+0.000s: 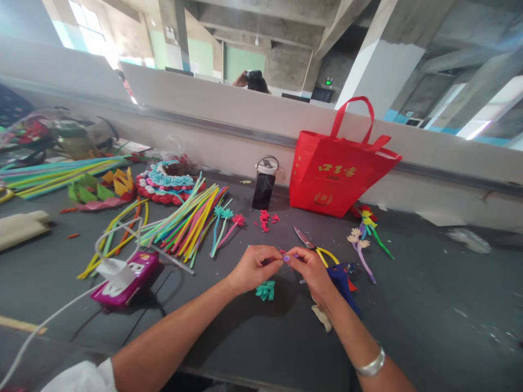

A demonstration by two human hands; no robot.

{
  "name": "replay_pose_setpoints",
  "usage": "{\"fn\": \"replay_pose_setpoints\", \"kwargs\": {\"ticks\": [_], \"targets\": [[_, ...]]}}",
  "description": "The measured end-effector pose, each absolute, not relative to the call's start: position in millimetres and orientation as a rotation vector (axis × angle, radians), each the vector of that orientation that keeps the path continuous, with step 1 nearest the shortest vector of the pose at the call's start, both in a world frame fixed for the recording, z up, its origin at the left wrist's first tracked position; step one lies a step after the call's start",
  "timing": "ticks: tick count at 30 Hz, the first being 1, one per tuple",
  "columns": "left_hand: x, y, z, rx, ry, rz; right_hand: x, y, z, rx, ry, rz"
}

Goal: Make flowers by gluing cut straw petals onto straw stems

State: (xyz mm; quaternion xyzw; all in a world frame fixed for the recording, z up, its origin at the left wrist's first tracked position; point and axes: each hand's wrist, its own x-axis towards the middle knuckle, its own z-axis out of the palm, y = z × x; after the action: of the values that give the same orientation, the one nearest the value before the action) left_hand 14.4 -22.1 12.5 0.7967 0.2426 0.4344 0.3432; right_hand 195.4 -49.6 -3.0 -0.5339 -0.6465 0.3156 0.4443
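Observation:
My left hand point(256, 268) and my right hand point(311, 270) meet fingertip to fingertip above the dark table. Both pinch a small purple piece point(286, 258), mostly covered by the fingers; a speck of pinkish red shows beside it. Below my left hand lies a clump of teal cut pieces point(265, 291). Scissors point(305, 238) with yellow handles rest just past my right hand, partly over a dark blue item point(343, 286). Red cut pieces point(265, 218) are scattered beyond the hands. Flowers on stems, teal point(226, 213) and pink point(238, 219), lie to the left.
A red bag point(341, 169) and a phone point(264, 190) leaning on a white-lidded container stand at the back. Bundled coloured sticks point(192, 223), a flower wreath point(167, 182) and a purple power block point(126, 280) with a white cable lie left. More stemmed flowers point(362, 247) lie right.

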Motion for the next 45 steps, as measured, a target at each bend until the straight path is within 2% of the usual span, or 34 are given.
{"fn": "replay_pose_setpoints", "kwargs": {"ticks": [5, 9, 21, 23, 28, 33, 39, 45], "targets": [[17.3, -16.5, 2.6, 1.934, 0.869, 1.161, 184.5, -52.1, -9.8, -1.333, -1.666, 0.648], [16.7, -10.7, -4.5, 2.133, 1.030, 1.057, 178.4, -56.8, -7.1, -1.325, -1.805, 0.428], [13.8, -17.4, -2.1, 2.536, 0.976, 0.779, 185.1, -62.5, 5.7, -1.266, -2.083, -0.133], [12.9, -17.1, -1.1, 2.562, 0.922, 0.762, 188.9, -60.5, 6.0, -1.251, -1.991, -0.041], [10.8, -14.4, 1.8, 2.508, 0.669, 0.819, 195.0, -54.5, 4.7, -1.350, -1.654, 0.514], [9.7, -13.7, 4.6, 2.411, 0.546, 0.898, 198.2, -48.4, 1.2, -1.416, -1.582, 0.732], [13.2, -17.8, 6.5, 2.196, 0.740, 1.017, 190.5, -48.5, -5.2, -1.394, -1.524, 0.820], [18.8, -18.0, -0.2, 1.937, 0.957, 1.135, 178.0, -54.7, -6.9, -1.396, -1.567, 0.699]]}}
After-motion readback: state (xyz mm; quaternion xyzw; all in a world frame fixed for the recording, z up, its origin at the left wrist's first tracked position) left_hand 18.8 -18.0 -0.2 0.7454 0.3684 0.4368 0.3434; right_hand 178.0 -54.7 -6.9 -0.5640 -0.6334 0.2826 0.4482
